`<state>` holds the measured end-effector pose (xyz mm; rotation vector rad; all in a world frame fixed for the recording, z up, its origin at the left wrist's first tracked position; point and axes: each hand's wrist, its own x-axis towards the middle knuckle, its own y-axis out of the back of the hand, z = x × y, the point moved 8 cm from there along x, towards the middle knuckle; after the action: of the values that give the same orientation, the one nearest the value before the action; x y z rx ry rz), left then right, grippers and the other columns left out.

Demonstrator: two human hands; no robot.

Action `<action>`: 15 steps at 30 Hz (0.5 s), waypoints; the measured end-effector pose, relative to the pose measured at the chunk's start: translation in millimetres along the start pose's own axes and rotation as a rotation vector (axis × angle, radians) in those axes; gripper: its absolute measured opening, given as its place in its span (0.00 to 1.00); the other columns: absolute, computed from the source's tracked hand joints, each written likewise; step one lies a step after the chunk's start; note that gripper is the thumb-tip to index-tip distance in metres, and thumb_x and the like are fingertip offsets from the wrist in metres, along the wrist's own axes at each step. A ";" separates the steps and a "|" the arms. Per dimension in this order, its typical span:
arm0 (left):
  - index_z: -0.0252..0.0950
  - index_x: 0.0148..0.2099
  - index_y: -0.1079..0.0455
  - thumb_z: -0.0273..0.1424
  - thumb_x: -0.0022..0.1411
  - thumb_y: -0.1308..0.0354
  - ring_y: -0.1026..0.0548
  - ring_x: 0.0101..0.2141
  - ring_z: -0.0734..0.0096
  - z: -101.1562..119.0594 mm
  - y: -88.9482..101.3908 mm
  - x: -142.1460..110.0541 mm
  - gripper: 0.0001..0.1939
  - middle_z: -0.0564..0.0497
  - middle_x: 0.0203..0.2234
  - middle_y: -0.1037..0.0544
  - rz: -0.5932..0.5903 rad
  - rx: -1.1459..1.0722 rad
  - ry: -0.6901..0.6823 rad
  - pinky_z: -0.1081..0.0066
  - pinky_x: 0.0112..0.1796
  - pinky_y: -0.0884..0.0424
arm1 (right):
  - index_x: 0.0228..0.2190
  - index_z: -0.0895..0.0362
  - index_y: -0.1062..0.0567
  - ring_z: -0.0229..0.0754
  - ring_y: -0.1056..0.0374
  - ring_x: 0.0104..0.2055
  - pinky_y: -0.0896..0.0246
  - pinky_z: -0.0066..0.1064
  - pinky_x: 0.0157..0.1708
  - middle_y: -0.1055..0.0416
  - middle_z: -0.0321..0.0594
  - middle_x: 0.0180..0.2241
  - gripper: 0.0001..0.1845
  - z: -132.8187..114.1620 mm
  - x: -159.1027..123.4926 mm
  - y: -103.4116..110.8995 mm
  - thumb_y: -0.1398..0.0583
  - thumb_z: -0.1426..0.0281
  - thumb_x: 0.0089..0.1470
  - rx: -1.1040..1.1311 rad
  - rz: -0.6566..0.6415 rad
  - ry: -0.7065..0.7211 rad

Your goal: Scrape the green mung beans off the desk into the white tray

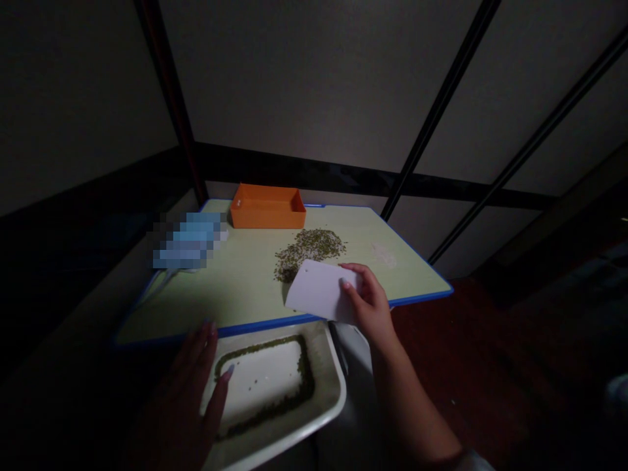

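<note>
My right hand [370, 304] is closed on a white plastic scraper card [321, 290], held flat over the front edge of a pale green table with a blue rim [235, 281]. Just beyond the card lies a loose pile of small green grains [308, 248]. My left hand [196, 386] grips the left rim of a white tray [324, 405], held below the table's front edge. More green grains line the tray's inner border.
An orange rectangular box [267, 207] stands at the table's far edge. A blurred blue object [189, 241] lies at the table's left side. Dark walls with black diagonal bars rise behind. A dark reddish floor lies to the right.
</note>
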<state>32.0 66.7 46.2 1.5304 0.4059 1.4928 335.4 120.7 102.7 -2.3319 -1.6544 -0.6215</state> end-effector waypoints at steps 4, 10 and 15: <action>0.45 0.69 0.61 0.38 0.64 0.55 0.38 0.63 0.61 3.8 3.8 1.1 0.34 0.48 0.65 0.38 0.016 0.022 -0.022 0.59 0.57 0.32 | 0.40 0.50 0.26 0.45 0.31 0.45 0.36 0.36 0.45 0.25 0.39 0.42 0.10 -4.3 -4.8 -5.1 0.38 0.65 0.55 -0.008 -0.029 0.008; 0.42 0.69 0.60 0.38 0.64 0.54 0.38 0.63 0.62 6.7 7.1 2.6 0.34 0.47 0.64 0.37 0.029 0.051 -0.046 0.61 0.57 0.32 | 0.40 0.50 0.25 0.44 0.31 0.44 0.37 0.35 0.45 0.25 0.38 0.41 0.09 -5.6 -11.7 -14.6 0.38 0.65 0.55 0.035 -0.108 0.003; 0.42 0.69 0.60 0.38 0.64 0.55 0.37 0.62 0.62 6.9 7.1 2.7 0.34 0.46 0.63 0.36 0.035 0.071 -0.048 0.61 0.55 0.30 | 0.42 0.50 0.26 0.45 0.31 0.46 0.37 0.37 0.46 0.26 0.39 0.43 0.11 -5.0 -5.6 14.0 0.38 0.65 0.55 0.018 0.060 0.041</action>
<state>36.2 62.5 54.5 1.6334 0.4091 1.4798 345.9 109.1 105.5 -2.3303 -1.5603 -0.6357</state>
